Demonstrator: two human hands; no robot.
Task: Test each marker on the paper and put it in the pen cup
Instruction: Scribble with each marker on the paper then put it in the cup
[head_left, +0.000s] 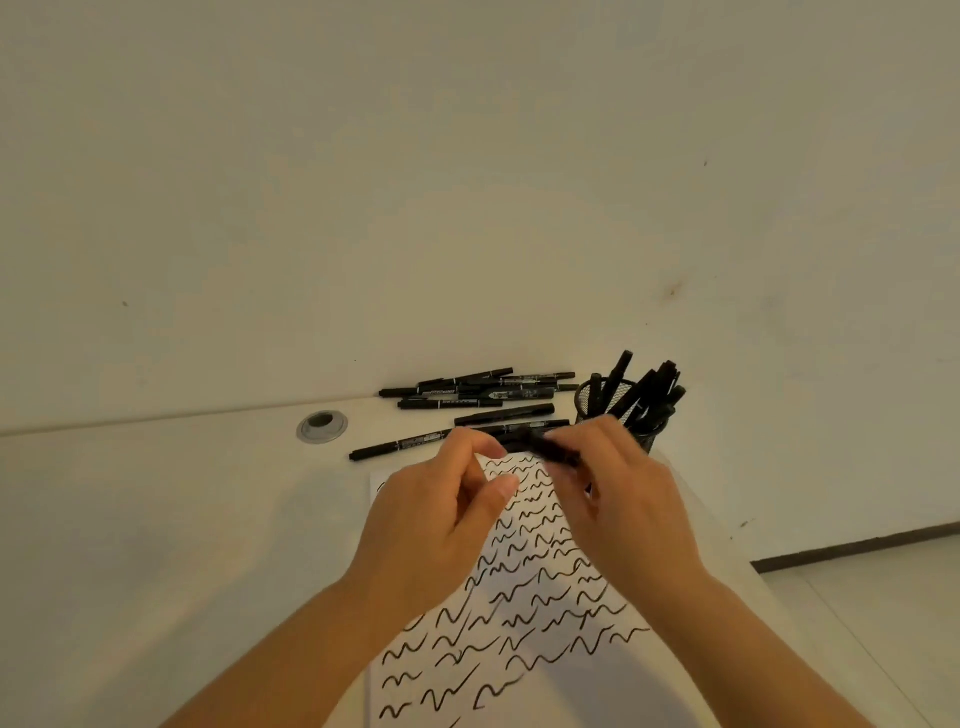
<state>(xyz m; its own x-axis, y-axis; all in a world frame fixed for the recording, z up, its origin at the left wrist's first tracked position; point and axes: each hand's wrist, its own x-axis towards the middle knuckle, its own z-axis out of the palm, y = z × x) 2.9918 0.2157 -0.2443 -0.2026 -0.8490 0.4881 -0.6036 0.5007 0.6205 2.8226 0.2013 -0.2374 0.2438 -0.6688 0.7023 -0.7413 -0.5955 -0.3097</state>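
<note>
My right hand (618, 499) grips a black marker (550, 451), blurred by motion, above the top of the paper (519, 582). My left hand (441, 514) hovers close on its left, fingers curled, thumb and forefinger near the marker's left end; whether it pinches anything is unclear. The white paper is covered with several black squiggles. A black mesh pen cup (618, 410) stands just behind my right hand and holds several markers. A pile of loose black markers (478, 392) lies at the table's back edge against the wall, with one long marker (400, 446) lying nearer, left of my hands.
A round grey cable grommet (322, 426) sits in the white table (182, 519) at the back left. The wall rises right behind the table. The table's right edge drops off to a pale floor (883, 613) with a dark skirting board.
</note>
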